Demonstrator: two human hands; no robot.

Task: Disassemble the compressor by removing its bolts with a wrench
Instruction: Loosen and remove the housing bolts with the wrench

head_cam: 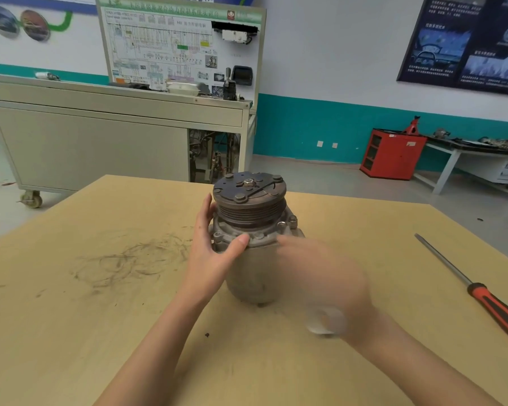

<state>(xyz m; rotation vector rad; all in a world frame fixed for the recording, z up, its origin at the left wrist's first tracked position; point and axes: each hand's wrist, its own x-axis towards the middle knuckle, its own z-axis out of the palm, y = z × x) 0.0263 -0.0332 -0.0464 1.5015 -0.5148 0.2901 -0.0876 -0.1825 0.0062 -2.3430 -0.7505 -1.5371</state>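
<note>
Compressor [254,230] stood upright near centre of wooden table [100,288], pulley end up; gripped at flange by left hand [214,244], thumb across front, fingers around left side. Right hand [323,276] blurred beside housing, right of it; grip state could not be told, nor contact with housing. Screwdriver [469,288] lay well apart at table's right edge.

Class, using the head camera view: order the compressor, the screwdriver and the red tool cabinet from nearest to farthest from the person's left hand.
1. Compressor: upright mid-table, the left hand grips its flange.
2. Screwdriver: lying on the wooden table at its right edge, well beyond the blurred right hand.
3. Red tool cabinet: on the floor by the far wall, right.
</note>
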